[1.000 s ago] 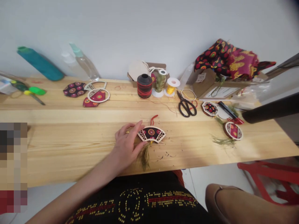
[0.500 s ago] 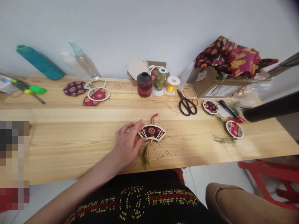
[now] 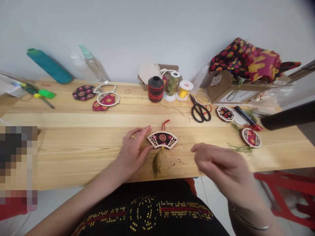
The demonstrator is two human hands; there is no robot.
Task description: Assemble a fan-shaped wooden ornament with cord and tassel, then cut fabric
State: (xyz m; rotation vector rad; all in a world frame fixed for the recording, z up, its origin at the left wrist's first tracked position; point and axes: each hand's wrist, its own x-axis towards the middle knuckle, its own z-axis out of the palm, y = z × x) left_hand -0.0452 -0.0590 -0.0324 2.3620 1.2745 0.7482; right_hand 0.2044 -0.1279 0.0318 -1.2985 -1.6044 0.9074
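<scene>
Fan ornament (image 3: 162,140) lying just right of my nearer left hand (image 3: 133,148), long axis running sideways; left grip standing spread. My right hand (image 3: 219,163) hovering farther off, curled, blurred; pinch unclear.

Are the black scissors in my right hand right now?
No, the black scissors lie on the wooden table, apart from your right hand.
</scene>
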